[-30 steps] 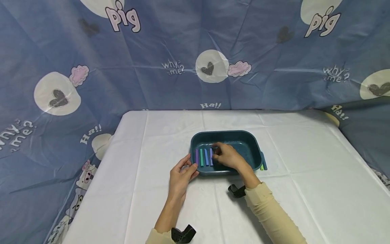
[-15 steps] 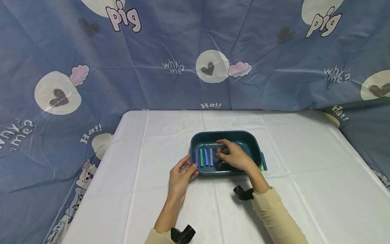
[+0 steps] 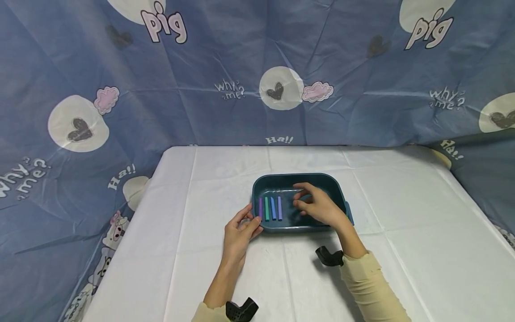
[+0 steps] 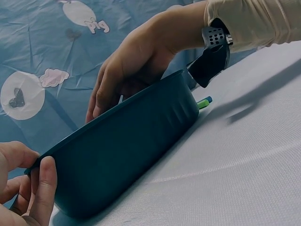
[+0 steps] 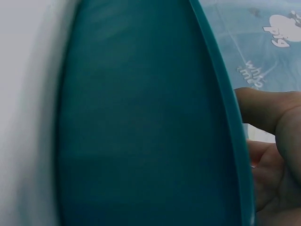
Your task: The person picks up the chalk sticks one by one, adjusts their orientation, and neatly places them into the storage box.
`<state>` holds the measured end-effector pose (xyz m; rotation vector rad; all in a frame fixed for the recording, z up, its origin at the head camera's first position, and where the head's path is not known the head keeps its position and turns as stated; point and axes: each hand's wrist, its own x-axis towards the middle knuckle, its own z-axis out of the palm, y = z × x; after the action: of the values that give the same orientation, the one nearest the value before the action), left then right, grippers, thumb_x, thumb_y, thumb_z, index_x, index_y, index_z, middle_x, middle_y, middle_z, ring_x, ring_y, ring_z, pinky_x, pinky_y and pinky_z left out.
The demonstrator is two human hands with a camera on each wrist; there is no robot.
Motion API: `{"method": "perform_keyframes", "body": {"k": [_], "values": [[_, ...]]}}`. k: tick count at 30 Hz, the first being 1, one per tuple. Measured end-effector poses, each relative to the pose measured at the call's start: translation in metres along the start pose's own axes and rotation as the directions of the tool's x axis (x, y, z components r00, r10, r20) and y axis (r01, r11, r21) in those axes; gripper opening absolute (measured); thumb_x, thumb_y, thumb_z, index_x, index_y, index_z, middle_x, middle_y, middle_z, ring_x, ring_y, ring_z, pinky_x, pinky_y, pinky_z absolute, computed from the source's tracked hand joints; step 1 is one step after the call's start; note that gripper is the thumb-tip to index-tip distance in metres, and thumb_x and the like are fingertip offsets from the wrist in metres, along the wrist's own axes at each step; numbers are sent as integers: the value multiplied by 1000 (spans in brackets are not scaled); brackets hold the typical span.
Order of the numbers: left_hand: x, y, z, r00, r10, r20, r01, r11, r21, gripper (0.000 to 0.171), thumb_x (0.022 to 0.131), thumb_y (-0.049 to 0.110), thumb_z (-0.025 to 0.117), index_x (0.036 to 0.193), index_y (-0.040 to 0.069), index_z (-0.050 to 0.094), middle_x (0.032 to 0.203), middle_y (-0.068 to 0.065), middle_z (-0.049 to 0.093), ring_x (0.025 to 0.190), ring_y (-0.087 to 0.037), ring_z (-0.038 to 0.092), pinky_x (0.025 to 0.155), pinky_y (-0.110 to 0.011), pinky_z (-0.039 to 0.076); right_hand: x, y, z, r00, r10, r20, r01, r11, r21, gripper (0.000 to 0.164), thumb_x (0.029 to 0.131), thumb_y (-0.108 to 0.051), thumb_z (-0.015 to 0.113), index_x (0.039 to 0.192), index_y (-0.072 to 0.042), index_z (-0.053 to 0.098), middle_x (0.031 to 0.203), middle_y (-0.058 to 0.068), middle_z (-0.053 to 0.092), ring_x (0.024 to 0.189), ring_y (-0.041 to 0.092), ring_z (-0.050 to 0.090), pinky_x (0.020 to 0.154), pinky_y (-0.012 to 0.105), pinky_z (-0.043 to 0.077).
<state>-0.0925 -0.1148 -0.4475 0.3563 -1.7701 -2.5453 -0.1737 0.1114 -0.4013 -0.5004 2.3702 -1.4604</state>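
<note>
A teal rectangular tray (image 3: 310, 230) with rounded corners sits on the white-covered table. Inside its left part lie several slim chalk-like sticks side by side: a purple stick (image 3: 260, 208), a green stick (image 3: 267, 209), a blue stick (image 3: 273, 209) and a lavender stick (image 3: 280, 208). My left hand (image 3: 238, 233) pinches the tray's front left corner, fingers and thumb at the rim in the left wrist view. Over the tray's middle, my right hand (image 3: 319, 206) hangs with loosely bent fingers and holds nothing. In the right wrist view the tray's wall hides much of the inside.
Beyond the tray's right end, a bright green stick (image 4: 203, 103) and a blue stick end (image 4: 209, 99) lie on the tablecloth (image 3: 434, 250). A blue patterned cloth (image 3: 225, 116) hangs behind the table and along its sides. Black wrist cameras are strapped to both forearms.
My right hand has drawn away from the lavender stick, moving right over the tray with its fingers loosened. The left hand stays at the corner, and the sticks lie still.
</note>
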Motion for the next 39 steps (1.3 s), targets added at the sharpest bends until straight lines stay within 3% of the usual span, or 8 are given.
{"method": "perform_keyframes", "body": {"k": [39], "values": [[0, 3, 2, 1000, 0, -9, 0, 1000, 10, 53, 83, 0, 69, 133, 8, 53, 103, -3, 45, 74, -5, 57, 75, -23, 60, -18, 4, -30, 999, -18, -51, 18, 1000, -3, 52, 93, -15, 61, 140, -10, 38, 120, 21, 53, 104, 31, 61, 75, 34, 61]]}}
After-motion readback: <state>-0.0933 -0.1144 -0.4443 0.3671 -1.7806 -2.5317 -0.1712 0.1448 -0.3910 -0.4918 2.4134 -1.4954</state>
